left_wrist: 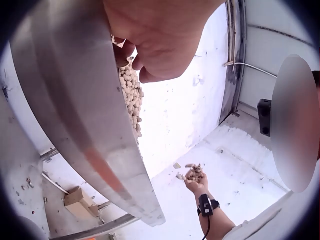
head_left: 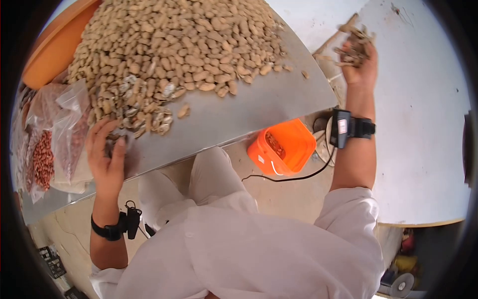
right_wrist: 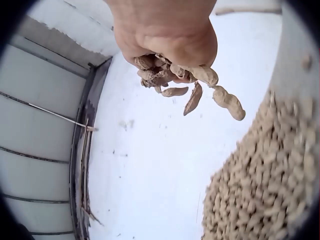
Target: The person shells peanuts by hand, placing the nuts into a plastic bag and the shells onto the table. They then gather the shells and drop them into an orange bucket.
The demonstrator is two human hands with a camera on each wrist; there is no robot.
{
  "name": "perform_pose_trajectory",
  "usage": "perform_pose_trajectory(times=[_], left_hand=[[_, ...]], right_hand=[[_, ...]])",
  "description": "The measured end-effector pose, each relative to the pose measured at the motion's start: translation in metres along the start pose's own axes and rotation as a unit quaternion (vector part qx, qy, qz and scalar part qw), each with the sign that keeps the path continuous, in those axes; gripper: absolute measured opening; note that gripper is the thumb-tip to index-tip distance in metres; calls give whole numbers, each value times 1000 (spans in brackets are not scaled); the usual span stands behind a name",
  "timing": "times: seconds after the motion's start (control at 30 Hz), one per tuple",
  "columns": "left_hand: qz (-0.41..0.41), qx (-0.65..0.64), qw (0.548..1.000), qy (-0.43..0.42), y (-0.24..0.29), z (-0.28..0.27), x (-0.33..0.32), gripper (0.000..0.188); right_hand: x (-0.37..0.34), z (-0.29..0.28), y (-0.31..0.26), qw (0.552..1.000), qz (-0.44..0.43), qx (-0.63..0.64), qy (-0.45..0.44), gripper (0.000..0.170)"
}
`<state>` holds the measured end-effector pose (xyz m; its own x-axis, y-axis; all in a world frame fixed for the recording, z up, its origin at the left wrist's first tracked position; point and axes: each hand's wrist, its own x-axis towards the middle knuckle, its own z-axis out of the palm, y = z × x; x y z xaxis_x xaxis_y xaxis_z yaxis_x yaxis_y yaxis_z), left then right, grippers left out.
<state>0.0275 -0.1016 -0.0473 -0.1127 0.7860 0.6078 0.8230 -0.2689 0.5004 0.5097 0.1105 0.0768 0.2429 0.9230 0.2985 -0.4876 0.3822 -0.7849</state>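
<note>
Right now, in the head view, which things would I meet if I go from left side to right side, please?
Bagged red nuts → left hand → bucket → right hand.

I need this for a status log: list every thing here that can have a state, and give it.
Right hand: curled round peanuts, raised
Left hand: fingers bent at table; grip unclear
Peanut heap: piled, mostly whole pods
Shells: cracked open
Bucket: open, a few kernels inside
Clear bag: holds red kernels; mouth unclear
Orange basin: partly in view, contents hidden
</note>
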Motion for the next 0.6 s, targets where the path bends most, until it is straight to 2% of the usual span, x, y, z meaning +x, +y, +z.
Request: perform_pose_trajectory(times=[0.03,0.07,0.13,0.17,0.23,0.27,0.3,0.33,0.37,0.4,0.43,0.53,0.6], left_hand=[[4,5,1000,-7,0,0,0,28],[-11,-4,1000,-4,0,2,0,28],[-43,-17,999,0,-2,3,-2,27],[-38,-20,999,-11,-3,2,-2,28],[-75,-68,995,-3,-4,4,-4,28],[-56,-46,997,-9,-6,4,-3,29],[-36,-24,999,-13,-9,4,-2,29],[-67,-50,996,-15,-7,5,-2,29],[-97,-76,992,-14,-6,6,-2,29],[-129,-102,986,-14,-5,7,-3,29],[-54,-29,998,-21,-12,6,-2,29],[-76,-37,996,-19,-16,7,-4,29],[-75,-21,997,-20,-15,7,-3,28]], right_hand=[[10,-31,-15,996,-59,-27,63,32],[17,-73,-31,997,-70,-13,28,33],[8,-119,-50,988,-94,-78,100,28],[1,-146,-51,989,-92,-94,71,26],[-12,-191,-31,975,-79,-141,152,25],[-11,-227,-17,978,-58,-130,153,24],[-13,-251,3,961,-48,-109,249,22],[-23,-263,22,947,-33,-104,301,14],[-35,-273,41,938,4,-192,289,13],[-43,-273,64,906,43,-220,359,24],[-39,-332,88,900,77,-287,318,35],[-68,-295,120,889,195,-275,309,54],[-71,-292,134,850,243,-320,341,62]])
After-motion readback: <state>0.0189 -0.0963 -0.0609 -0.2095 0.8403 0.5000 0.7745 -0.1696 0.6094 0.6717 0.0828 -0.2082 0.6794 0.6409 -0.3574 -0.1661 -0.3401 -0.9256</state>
